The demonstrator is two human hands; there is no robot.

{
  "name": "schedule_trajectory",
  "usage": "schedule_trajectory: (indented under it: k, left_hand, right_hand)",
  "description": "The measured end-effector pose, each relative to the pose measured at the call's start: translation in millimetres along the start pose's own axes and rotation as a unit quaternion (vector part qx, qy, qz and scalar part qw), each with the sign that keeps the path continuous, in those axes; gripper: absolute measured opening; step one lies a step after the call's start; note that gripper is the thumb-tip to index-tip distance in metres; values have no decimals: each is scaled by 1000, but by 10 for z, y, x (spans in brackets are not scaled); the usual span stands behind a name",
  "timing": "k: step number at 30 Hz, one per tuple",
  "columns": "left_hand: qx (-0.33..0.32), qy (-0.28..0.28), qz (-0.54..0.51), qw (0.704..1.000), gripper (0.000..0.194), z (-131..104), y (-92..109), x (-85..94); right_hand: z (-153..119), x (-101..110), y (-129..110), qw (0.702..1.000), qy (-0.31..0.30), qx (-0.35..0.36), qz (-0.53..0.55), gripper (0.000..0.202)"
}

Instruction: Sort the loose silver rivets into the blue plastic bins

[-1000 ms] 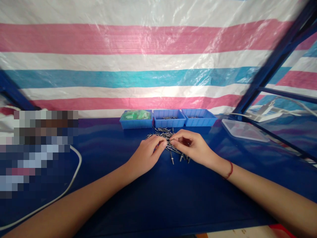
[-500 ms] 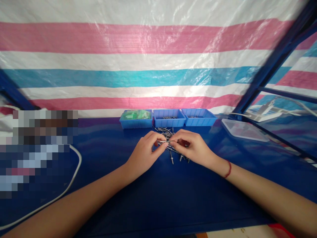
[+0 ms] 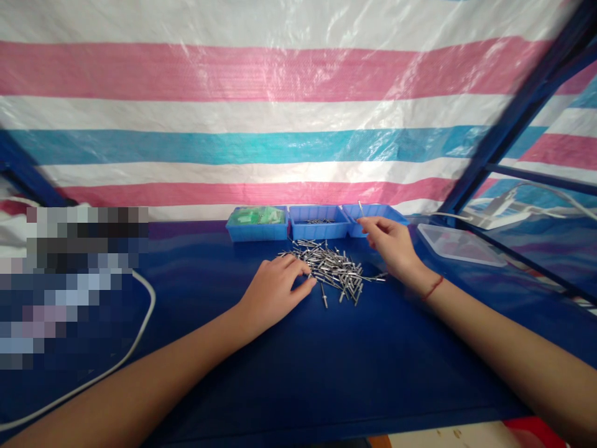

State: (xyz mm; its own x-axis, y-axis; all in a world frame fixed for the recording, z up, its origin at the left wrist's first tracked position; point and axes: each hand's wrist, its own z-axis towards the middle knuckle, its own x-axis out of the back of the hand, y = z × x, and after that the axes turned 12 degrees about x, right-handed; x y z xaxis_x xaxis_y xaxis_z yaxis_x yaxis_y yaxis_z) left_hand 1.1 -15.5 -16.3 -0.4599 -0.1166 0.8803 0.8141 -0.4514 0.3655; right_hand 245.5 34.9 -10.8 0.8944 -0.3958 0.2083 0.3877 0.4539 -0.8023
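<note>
A heap of silver blind rivets (image 3: 333, 264) lies loose on the dark blue tabletop (image 3: 298, 367). My left hand (image 3: 280, 286) rests at the heap's left edge, thumb and forefinger apart, with its fingertips close to the rivets. At the front of the right blue bin (image 3: 380, 223), my right hand (image 3: 389, 246) pinches a single blind rivet (image 3: 360, 209) that points upward. The middle blue bin (image 3: 319, 223) has some rivets on its floor. In the left blue bin (image 3: 257, 231) there is green and clear plastic wrapping (image 3: 259, 216).
A clear plastic lid (image 3: 461, 244) lies to the right of the bins. Blue metal frame posts (image 3: 504, 134) stand at the sides, and a striped sheet (image 3: 280, 146) hangs behind. A white cable (image 3: 147, 311) curves across the left, beside a blurred area.
My right hand has moved away from my left hand, up and right to the right bin, carrying a rivet. My left hand has stayed by the heap, its fingers now apart.
</note>
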Motion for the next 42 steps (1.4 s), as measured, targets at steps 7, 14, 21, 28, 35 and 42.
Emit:
schedule_trajectory:
  k: [7,14,21,28,35,42]
  left_hand:
    - [9,-18,46,999,21,-5,7,-35]
    - [19,-16,72,997,21,-4,18,-28]
    - [38,29,-33,998,20,8,0,-46]
    - [18,56,-100,993,15,4,18,-60]
    - [-3,62,-110,992,12,-31,45,-22]
    - [-33,64,-128,989,11,-25,33,-38]
  right_hand:
    - [268,195,387,995,56,-45,-74,31]
    - [183,122,237,998,31,-40,-38,23]
    - [-220,-85,-235,974,-200,106,-17,21]
    - [-499,-224,-477,954,-265,121,69,22]
    - [-504,-229,-499,959,-234,141,69,20]
    - [-527,-213,-527,942,-257,213,30,15]
